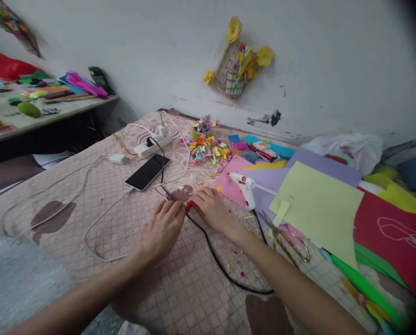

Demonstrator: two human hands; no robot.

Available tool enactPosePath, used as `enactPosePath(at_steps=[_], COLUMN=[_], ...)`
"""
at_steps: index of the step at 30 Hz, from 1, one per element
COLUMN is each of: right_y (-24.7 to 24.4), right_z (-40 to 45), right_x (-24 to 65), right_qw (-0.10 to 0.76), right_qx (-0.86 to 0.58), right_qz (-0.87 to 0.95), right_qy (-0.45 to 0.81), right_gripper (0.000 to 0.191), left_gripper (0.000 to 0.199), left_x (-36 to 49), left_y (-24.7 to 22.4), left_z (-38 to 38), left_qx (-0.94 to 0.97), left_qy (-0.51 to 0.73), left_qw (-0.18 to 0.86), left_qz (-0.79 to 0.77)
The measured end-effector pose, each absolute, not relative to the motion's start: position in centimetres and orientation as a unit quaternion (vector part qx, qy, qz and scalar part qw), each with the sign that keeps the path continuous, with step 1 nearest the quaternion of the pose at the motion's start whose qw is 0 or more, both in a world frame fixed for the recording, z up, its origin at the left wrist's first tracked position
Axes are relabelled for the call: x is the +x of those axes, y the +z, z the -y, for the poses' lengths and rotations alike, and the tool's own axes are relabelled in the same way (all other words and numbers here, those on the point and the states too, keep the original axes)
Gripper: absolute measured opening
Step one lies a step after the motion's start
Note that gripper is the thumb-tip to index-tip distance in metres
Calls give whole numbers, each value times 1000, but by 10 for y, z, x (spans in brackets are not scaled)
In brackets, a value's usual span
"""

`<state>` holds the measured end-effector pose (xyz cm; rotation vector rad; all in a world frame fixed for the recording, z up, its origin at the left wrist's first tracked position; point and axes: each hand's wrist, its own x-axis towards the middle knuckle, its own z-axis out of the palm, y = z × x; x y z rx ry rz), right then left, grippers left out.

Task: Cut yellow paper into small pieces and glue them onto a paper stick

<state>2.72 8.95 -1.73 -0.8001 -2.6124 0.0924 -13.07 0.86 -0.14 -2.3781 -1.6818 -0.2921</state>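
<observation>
Both hands meet over the middle of the quilted table cover. My left hand (164, 228) is closed, its fingers bent down around one side of a small red piece (190, 204). From the right, my right hand (211, 207) pinches the same red piece. Most of that piece is hidden by the fingers. A black cable (211, 249) runs beneath the hands and curves to the right. Just right of my right hand, a white glue gun (247, 190) lies on pink and purple sheets. Gold-handled scissors (286, 239) rest open beside a pale yellow sheet (316, 204).
A black phone (148, 172) lies by a white power strip (154, 146) and loose white cables. Behind the hands is a pile of paper snippets (210, 151) near a small filled pot (201, 130). Red sheets (389, 232) and a green strip (372, 293) lie at right.
</observation>
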Motion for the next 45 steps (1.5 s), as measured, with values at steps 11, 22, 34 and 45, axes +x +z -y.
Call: enactPosePath(at_steps=[11, 22, 34, 45], right_y=[-17, -15, -16, -8], right_z=[-89, -88, -88, -90], right_x=[29, 29, 29, 33], right_qw=[208, 202, 204, 243], right_qx=[-281, -285, -284, -270], right_qz=[936, 936, 936, 928], right_qy=[39, 40, 44, 78], right_gripper=[17, 18, 19, 30], left_gripper=[13, 11, 11, 16], left_x=[-146, -143, -141, -148], left_y=[-4, -9, -8, -4], left_z=[-18, -26, -20, -14], left_qx=[-766, -781, -791, -751], left_qy=[-260, -215, -213, -295], left_qw=[26, 92, 105, 53], left_qz=[588, 579, 563, 588])
